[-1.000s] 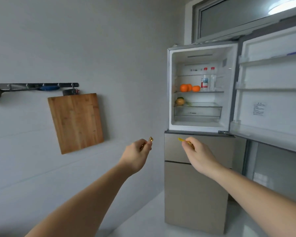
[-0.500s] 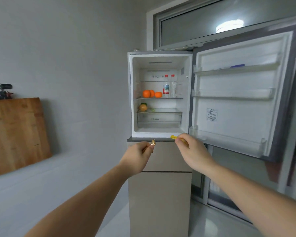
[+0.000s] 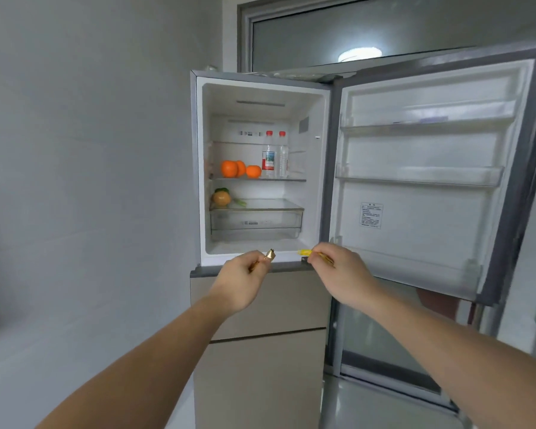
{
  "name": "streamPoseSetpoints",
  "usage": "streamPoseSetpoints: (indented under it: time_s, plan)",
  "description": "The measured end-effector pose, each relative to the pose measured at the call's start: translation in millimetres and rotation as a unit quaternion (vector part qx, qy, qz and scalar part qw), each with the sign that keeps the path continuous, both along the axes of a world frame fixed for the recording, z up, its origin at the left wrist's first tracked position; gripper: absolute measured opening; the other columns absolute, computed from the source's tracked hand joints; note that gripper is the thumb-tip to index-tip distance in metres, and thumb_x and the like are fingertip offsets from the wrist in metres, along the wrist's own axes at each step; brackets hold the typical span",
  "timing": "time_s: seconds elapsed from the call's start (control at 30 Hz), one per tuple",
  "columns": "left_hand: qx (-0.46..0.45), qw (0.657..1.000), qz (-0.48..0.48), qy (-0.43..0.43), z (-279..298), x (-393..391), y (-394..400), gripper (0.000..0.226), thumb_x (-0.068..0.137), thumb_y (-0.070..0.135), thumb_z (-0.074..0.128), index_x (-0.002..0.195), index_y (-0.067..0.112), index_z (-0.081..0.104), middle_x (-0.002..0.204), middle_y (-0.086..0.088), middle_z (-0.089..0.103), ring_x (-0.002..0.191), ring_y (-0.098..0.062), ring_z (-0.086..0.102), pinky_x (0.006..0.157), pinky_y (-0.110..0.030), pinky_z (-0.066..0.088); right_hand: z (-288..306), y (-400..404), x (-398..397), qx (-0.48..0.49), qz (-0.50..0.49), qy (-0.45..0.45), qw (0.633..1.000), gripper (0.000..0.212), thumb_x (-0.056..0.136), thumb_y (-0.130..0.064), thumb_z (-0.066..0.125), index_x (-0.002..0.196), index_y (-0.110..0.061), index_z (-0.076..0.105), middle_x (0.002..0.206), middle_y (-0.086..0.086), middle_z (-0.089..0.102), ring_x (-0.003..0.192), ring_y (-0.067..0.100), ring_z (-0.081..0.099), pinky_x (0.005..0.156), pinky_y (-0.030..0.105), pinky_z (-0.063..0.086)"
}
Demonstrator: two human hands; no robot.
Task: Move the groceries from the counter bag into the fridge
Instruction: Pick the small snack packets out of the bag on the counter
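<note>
Small gold-wrapped item (image 3: 270,254) pinched at the tips of the left hand (image 3: 245,278), fingers curled tight around it, only the crimped end poking out above the fingertips. Small yellow-wrapped item (image 3: 305,252) pinched likewise by the right hand (image 3: 341,270), sticking out left of its fingertips. Both held apart, just below the lip of the open fridge (image 3: 262,168). Straight beyond the fingers: clear drawer (image 3: 256,222); above it, an onion-like bulb (image 3: 221,198) with greens, then oranges (image 3: 239,169) and two bottles (image 3: 274,156) on the shelf. Right of the right fingers, open door (image 3: 421,181) with its racks. Compared with half a second back: fridge larger and more centred, wooden board gone from the left edge, grips unchanged.
</note>
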State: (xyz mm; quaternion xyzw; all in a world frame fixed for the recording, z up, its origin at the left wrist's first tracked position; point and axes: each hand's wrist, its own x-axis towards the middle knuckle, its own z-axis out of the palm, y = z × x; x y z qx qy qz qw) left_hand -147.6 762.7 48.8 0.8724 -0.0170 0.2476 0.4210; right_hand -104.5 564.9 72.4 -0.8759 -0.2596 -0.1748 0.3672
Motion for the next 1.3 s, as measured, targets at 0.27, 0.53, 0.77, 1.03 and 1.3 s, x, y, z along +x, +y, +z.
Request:
streamPoseSetpoints:
  time_s: [0.27, 0.53, 0.77, 1.03, 1.3]
  plan:
    - [0.01, 0.998, -0.056, 0.007, -4, 106, -4, 0.034, 0.1, 0.037, 0.043, 0.091, 0.01, 0.062, 0.065, 0.001, 0.048, 0.06, -0.014, 0.042, 0.049, -0.014, 0.033, -12, -18, 92, -0.014, -0.053, 0.019, 0.998, 0.024, 0.098, -0.03, 0.045, 0.085, -0.018, 0.062, 0.066, -0.004, 0.053, 0.064, 0.013, 0.05, 0.055, 0.024, 0.033]
    - [0.046, 0.996, -0.07, 0.031, 9, 234, -57, 0.033, 0.1, 0.04, 0.041, 0.092, 0.017, 0.063, 0.066, 0.003, 0.052, 0.052, -0.004, 0.044, 0.047, -0.013, 0.034, -2, -94, 230, 0.121, -0.089, 0.069, 0.986, 0.033, 0.097, -0.02, 0.032, 0.087, -0.009, 0.062, 0.07, 0.005, 0.05, 0.063, 0.021, 0.041, 0.057, 0.032, 0.03]
    - [0.025, 0.987, -0.131, 0.086, 0, 340, -119, 0.034, 0.101, 0.025, 0.032, 0.1, 0.016, 0.066, 0.074, 0.002, 0.052, 0.063, -0.011, 0.046, 0.054, -0.019, 0.039, -24, -154, 321, 0.165, -0.134, 0.117, 0.97, 0.029, 0.096, -0.016, 0.034, 0.094, 0.0, 0.059, 0.071, 0.002, 0.048, 0.057, 0.017, 0.037, 0.053, 0.027, 0.028]
    - [0.067, 0.96, -0.242, 0.122, -7, 437, -153, 0.016, 0.099, 0.024, 0.046, 0.109, 0.026, 0.058, 0.082, -0.003, 0.057, 0.074, -0.018, 0.054, 0.06, -0.028, 0.05, -36, -159, 377, 0.158, -0.167, 0.182, 0.956, 0.015, 0.088, -0.017, 0.049, 0.095, -0.021, 0.062, 0.073, 0.004, 0.061, 0.057, 0.021, 0.061, 0.059, 0.032, 0.055]
    - [0.201, 0.914, -0.281, 0.214, -20, 493, -161, 0.019, 0.082, 0.022, 0.074, 0.098, 0.016, 0.066, 0.097, -0.007, 0.068, 0.073, -0.016, 0.065, 0.057, -0.021, 0.052, -49, -127, 399, 0.044, -0.187, 0.322, 0.927, 0.023, 0.078, -0.002, 0.063, 0.1, -0.007, 0.068, 0.072, 0.009, 0.06, 0.058, 0.017, 0.055, 0.053, 0.022, 0.048]
